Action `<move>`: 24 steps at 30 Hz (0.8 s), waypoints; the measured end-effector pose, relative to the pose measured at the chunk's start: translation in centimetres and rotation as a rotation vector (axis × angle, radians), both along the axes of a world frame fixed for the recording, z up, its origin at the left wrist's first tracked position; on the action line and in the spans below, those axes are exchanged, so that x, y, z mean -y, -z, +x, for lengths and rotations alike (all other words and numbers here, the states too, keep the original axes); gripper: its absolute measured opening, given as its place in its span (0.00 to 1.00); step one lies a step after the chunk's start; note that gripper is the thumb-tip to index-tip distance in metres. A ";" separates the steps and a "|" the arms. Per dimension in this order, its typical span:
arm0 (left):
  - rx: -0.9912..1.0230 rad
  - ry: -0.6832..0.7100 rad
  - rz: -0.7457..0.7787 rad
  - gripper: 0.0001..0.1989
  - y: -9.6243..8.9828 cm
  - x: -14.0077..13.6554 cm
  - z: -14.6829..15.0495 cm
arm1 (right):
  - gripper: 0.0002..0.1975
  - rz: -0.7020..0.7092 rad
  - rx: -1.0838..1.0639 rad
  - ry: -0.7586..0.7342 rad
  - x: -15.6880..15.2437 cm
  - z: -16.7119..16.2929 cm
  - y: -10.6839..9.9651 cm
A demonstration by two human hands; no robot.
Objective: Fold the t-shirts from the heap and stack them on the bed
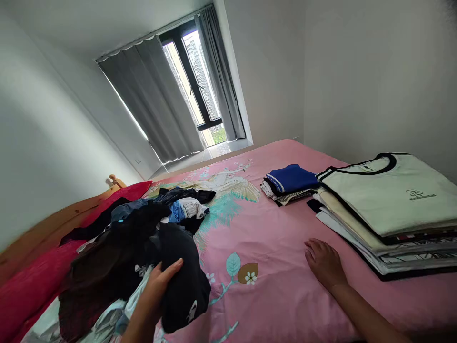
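Observation:
My left hand (159, 283) grips a black garment with a small white logo (185, 281), thumb on top and the other fingers hidden beneath. The garment hangs over the near edge of a loose heap of dark clothes (107, 257). On the pink bedsheet lies my right hand (325, 262), palm down, holding nothing, its fingers loosely bent. Just right of that hand stands a tall stack of folded shirts (385, 205), topped by a pale one with black neck trim. A smaller folded pile with blue cloth (293, 178) on top sits beyond it.
The pink floral bedsheet (271, 238) spreads between the heap and the stacks. Red pillows (32, 290) and a wooden headboard (46, 221) line the left side. At the far end are grey curtains (153, 100) and a window (194, 81).

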State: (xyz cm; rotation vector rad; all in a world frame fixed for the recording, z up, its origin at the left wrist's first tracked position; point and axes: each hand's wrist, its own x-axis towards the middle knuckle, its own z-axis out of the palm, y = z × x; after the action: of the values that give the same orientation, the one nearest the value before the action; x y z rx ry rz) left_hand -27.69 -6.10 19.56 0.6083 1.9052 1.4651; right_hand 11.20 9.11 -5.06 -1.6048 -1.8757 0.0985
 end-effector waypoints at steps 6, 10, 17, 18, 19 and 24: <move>-0.321 0.422 -0.291 0.24 8.6 -5.0 9.8 | 0.14 0.033 -0.015 -0.014 0.0 0.1 0.0; -0.432 0.499 -0.360 0.34 13.6 -6.2 16.9 | 0.14 0.051 -0.007 -0.032 -0.2 0.2 0.0; -0.477 0.640 -0.227 0.35 14.2 -4.1 18.7 | 0.13 0.047 -0.017 -0.016 0.0 0.2 0.0; -0.535 0.616 -0.165 0.28 14.1 -3.5 17.8 | 0.13 0.047 -0.021 -0.015 0.0 0.2 0.0; -0.623 0.563 -0.103 0.22 14.0 -2.8 16.7 | 0.13 0.048 -0.024 -0.016 0.0 0.2 0.0; -1.026 0.312 0.069 0.15 14.7 2.0 10.6 | 0.14 0.040 -0.075 -0.046 0.2 0.2 -1.1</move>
State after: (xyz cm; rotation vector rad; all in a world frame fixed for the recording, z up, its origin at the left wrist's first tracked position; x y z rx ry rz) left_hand -17.12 -8.08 4.88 1.8578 2.2948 1.0748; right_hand 11.43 8.89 -3.91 -1.5108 -1.8458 0.1382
